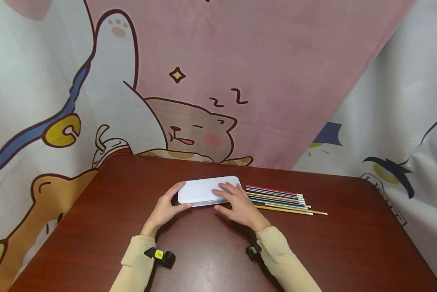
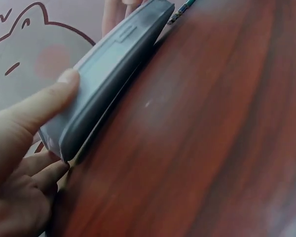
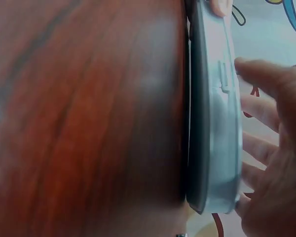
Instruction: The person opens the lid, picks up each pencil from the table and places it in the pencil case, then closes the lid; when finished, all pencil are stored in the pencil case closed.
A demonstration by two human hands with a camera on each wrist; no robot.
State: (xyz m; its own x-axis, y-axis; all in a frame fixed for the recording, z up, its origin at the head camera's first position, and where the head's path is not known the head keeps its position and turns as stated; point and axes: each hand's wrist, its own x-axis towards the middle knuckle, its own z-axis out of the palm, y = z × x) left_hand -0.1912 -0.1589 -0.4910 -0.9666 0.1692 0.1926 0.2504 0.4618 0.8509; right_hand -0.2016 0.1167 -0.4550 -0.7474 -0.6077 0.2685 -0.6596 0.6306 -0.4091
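- We see a flat pale-grey case [image 1: 208,190] lying closed on the dark red-brown table [image 1: 342,239], held between both hands.
- The left hand [image 1: 166,209] grips the case's left end: its thumb lies along the near edge and the fingers wrap round the far corner, which the left wrist view confirms, with the thumb [image 2: 49,101] pressed on the lid and the other fingers under the end.
- The right hand [image 1: 240,205] rests on top of the case's right part, fingers spread fairly flat over the lid. In the right wrist view its thumb tip [image 3: 246,66] sits just beside the small clasp [image 3: 224,76] on the near edge.
- We cannot tell from these views whether the thumb is actually pressing the clasp or only resting by it.
- Just to the right of the right hand, a row of pencils [image 1: 280,198] lies side by side on the table, touching one another, near the case but outside it.
- As we judge it, the lid is shut and the seam shows no gap, so the case is not yet opened, and the pencils are all still out on the table.
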